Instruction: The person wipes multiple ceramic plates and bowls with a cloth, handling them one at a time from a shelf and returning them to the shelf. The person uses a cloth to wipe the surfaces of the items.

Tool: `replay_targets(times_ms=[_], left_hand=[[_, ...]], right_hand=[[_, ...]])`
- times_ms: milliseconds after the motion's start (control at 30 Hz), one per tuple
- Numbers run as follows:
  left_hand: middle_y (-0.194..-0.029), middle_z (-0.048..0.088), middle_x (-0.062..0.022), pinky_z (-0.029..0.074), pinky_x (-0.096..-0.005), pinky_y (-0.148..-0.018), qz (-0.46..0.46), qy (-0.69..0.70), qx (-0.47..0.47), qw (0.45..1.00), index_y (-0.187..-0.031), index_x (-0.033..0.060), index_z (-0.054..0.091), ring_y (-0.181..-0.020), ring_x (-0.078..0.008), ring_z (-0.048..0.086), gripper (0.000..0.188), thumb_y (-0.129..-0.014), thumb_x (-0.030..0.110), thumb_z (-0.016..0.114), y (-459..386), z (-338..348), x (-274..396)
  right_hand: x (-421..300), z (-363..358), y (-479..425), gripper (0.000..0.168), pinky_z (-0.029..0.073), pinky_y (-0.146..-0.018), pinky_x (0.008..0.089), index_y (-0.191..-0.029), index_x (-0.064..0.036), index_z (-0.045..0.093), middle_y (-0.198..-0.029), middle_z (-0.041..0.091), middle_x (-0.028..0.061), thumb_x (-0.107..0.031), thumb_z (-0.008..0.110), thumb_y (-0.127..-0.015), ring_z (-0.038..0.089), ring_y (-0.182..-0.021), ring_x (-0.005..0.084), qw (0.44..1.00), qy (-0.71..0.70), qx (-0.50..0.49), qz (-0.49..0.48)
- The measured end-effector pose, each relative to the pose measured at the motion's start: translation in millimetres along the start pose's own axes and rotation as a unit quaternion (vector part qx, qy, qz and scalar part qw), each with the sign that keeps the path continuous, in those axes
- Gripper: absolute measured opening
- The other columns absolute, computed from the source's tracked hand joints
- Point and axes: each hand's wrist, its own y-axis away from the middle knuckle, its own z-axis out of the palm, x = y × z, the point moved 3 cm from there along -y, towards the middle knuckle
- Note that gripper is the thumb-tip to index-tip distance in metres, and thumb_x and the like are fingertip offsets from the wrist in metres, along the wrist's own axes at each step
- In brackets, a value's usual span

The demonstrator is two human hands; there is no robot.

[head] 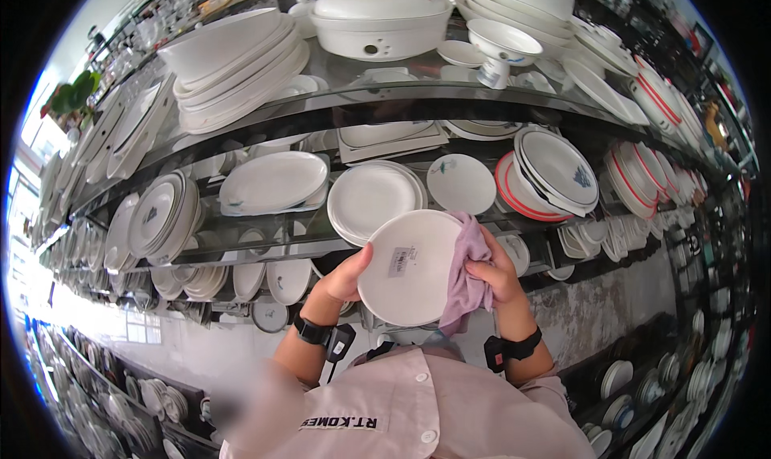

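A round white ceramic plate (409, 293) is held up in front of my body, with a printed sticker on the side that faces me. My left hand (346, 278) grips its left edge, thumb on the near face. At the opposite edge, my right hand (497, 272) clutches a mauve cloth (464, 266) that is folded over the rim. Just beyond the held plate, a stack of white plates (373, 197) rests on the middle shelf. A shallow white bowl with a small green motif (461, 184) stands to the right of that stack.
Glass shelves with a dark edge (385, 106) cross the view. On top are a lidded white casserole (380, 22), stacked oval bowls (235, 67) and a footed bowl (505, 40). Oval platters (274, 182) and blue-patterned plates (560, 170) fill the middle shelf. More crockery racks flank me low on both sides.
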Motion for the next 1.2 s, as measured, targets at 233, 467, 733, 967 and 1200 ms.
replay_targets(times_ms=[233, 467, 733, 967, 1200], left_hand=[[-0.15, 0.043, -0.0143, 0.04, -0.0407, -0.11, -0.053, -0.102, -0.006, 0.993, -0.153, 0.0011, 0.028, -0.135, -0.0241, 0.045, 0.083, -0.099, 0.063, 0.043, -15, 8, 14], [-0.154, 0.036, -0.0118, 0.034, -0.0412, -0.113, 0.105, -0.021, -0.006, 0.994, -0.156, 0.0036, 0.021, -0.14, -0.0223, 0.037, 0.092, -0.093, 0.062, 0.056, -16, 24, 17], [-0.13, 0.057, -0.0101, 0.045, -0.0346, -0.1, 0.164, -0.227, 0.198, 0.939, -0.141, -0.0008, 0.043, -0.118, -0.0166, 0.052, 0.052, -0.094, 0.007, 0.064, -20, 29, 2], [-0.12, 0.064, -0.0078, 0.049, -0.0321, -0.094, 0.065, -0.186, 0.137, 0.971, -0.135, -0.0024, 0.052, -0.108, -0.0149, 0.059, 0.042, -0.093, 0.002, 0.06, 2, 9, 9], [-0.12, 0.065, -0.0098, 0.051, -0.0328, -0.092, 0.018, -0.111, 0.162, 0.98, -0.135, -0.0033, 0.052, -0.109, -0.0171, 0.06, 0.047, -0.09, 0.003, 0.065, 15, 3, 18]], right_hand=[[19, -11, -15, 0.049, 0.047, -0.095, 0.0315, -0.132, 0.003, 0.049, -0.12, 0.063, 0.01, -0.004, 0.064, -0.086, 0.06, -0.108, 0.0169, 0.946, 0.322, 0.046, 0.006], [36, -22, -22, 0.039, 0.049, -0.091, 0.0299, -0.13, 0.003, 0.05, -0.116, 0.064, 0.0092, -0.005, 0.061, -0.093, 0.062, -0.103, 0.0159, 0.96, 0.191, 0.179, -0.098], [45, -3, -28, 0.046, 0.048, -0.098, 0.0321, -0.139, -0.001, 0.044, -0.125, 0.06, 0.0101, -0.002, 0.058, -0.095, 0.059, -0.113, 0.0179, 0.971, 0.015, 0.212, -0.112], [31, -20, -7, 0.05, 0.042, -0.108, 0.0372, -0.144, 0.004, 0.04, -0.14, 0.053, 0.0164, -0.011, 0.051, -0.097, 0.054, -0.126, 0.0247, 0.976, -0.048, 0.162, -0.139], [24, -27, -1, 0.061, 0.038, -0.112, 0.0378, -0.147, 0.005, 0.037, -0.143, 0.051, 0.0171, -0.019, 0.059, -0.095, 0.051, -0.129, 0.0268, 0.986, -0.163, -0.012, -0.035]])
